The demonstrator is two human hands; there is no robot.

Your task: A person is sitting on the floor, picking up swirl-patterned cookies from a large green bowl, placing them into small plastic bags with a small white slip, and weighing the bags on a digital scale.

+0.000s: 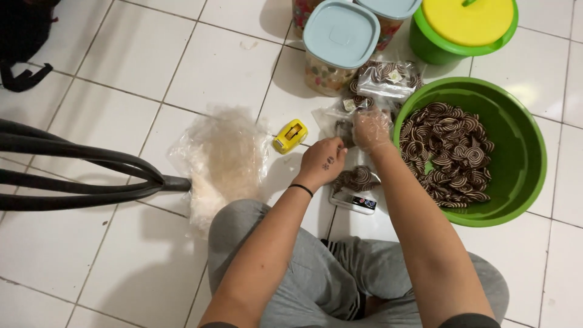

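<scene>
Together, a bare left hand (325,161) and plastic-gloved right hand (371,129) pinch a light, slippery clear bag (341,124) by its mouth, brittle striped snacks (452,155) just right.

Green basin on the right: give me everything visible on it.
The green basin is round, glossy plastic by its look, upright on the white tiled floor. It holds a heap of brown-and-cream swirl cookies, piled toward its left side. The right hand, in a clear plastic glove, hovers beside its left rim; contact is unclear.
</scene>
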